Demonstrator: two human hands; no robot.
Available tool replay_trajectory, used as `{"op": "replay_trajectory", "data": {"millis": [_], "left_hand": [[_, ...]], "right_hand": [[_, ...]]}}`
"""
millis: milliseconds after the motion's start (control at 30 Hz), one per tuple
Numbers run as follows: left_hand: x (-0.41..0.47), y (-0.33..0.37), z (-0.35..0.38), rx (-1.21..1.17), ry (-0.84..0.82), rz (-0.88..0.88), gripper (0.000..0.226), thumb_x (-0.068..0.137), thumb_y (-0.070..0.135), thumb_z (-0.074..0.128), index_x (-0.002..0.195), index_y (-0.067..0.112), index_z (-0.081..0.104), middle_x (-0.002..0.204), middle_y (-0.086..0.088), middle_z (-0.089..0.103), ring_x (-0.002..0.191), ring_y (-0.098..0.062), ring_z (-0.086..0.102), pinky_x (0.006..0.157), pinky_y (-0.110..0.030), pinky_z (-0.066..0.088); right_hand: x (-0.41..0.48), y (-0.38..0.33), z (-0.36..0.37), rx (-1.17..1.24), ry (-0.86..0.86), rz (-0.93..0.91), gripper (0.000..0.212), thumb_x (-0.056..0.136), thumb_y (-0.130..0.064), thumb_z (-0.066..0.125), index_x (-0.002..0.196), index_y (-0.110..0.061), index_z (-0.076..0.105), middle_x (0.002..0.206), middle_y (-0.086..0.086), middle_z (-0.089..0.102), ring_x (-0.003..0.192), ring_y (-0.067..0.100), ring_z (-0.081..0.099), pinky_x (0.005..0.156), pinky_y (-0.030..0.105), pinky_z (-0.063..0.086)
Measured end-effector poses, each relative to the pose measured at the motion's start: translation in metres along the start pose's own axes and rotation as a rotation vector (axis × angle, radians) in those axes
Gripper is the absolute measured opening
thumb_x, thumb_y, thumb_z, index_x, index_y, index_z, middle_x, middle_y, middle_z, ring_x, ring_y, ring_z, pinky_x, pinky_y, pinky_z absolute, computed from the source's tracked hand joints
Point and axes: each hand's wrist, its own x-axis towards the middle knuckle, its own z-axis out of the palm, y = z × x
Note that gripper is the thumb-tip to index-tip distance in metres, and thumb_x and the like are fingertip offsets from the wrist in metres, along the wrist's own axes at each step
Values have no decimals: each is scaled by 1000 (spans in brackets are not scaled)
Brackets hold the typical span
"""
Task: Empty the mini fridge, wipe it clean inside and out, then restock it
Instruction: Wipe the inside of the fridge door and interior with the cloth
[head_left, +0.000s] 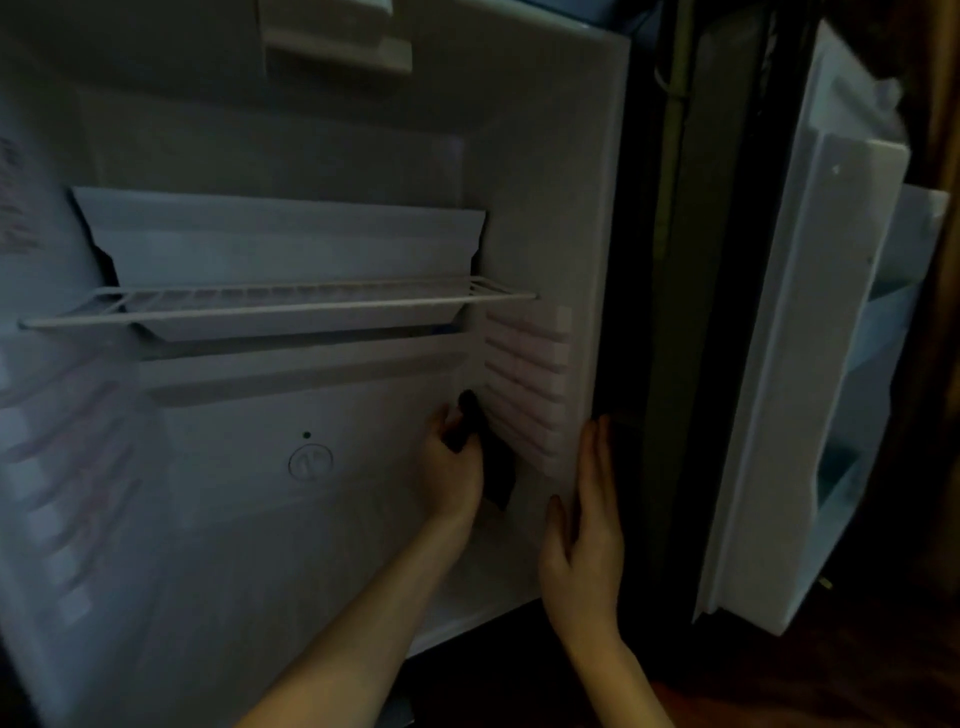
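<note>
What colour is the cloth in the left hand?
The cloth looks black or very dark; the head view, the only one, is dim.

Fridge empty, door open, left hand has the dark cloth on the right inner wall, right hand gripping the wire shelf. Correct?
Not quite. In the head view the right hand rests flat on the front edge of the right wall, below the wire shelf, not gripping it. The rest holds: the left hand presses the dark cloth to that wall.
</note>
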Motion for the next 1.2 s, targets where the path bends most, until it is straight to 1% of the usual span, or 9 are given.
{"op": "replay_trajectory", "data": {"millis": [100,233,300,367,467,667,933,1033,1200], "left_hand": [[14,-4,-2,-37,-78,-170,20,95,10,56,112,16,64,106,-4,68,82,-14,64,67,-22,51],[12,-4,-2,1,-163,-67,24,99,11,49,118,8,64,107,-5,67,82,-9,62,65,-11,50],[10,-9,-1,-14,-121,-33,20,98,10,51,107,10,68,97,-7,69,82,-18,65,69,-23,53],[5,-15,-1,54,-79,55,20,93,3,55,101,15,68,95,0,69,89,-19,66,77,-24,53],[-14,-10,0,147,-51,218,26,87,-2,60,98,20,69,90,14,66,85,-5,63,75,-9,45],[-34,-12,-9,406,-117,607,25,85,10,60,106,15,73,102,8,67,91,-2,59,80,-14,45],[-8,-5,3,266,34,194,19,89,10,63,102,17,74,94,5,70,83,-7,63,64,1,38],[-4,-3,-1,307,-25,270,18,86,6,65,97,16,74,93,2,69,83,-11,65,68,-6,41],[-39,2,-8,346,-165,542,21,83,1,66,97,15,75,93,7,66,82,-1,62,75,-14,47]], "right_hand": [[0,2,1,3,3,-1,65,92,-2,42,152,-10,18,160,-9,14,146,5,16,116,16,16],[0,3,2,-8,20,-12,66,92,-2,42,152,-14,16,159,-17,11,146,3,15,114,13,15],[1,3,5,-8,32,-11,65,92,-5,41,152,-13,16,159,-16,11,146,4,15,115,15,15],[1,2,6,-2,37,-11,62,94,-13,39,152,-13,15,160,-14,10,146,6,14,117,18,15],[1,1,7,-9,37,-4,68,92,-9,43,152,-15,13,161,-8,10,147,9,13,118,25,15],[1,-6,8,-14,47,13,67,93,-11,43,152,-14,14,161,-3,12,148,11,13,118,22,14],[0,-2,5,-28,36,-1,71,86,2,43,151,-8,17,160,0,14,147,6,13,117,18,13],[1,-2,6,-30,51,7,71,86,1,43,151,-9,17,160,-2,15,146,5,14,116,16,13],[1,-3,8,-17,58,-3,70,89,2,46,152,-10,17,160,-5,15,146,5,14,115,14,15]]}}
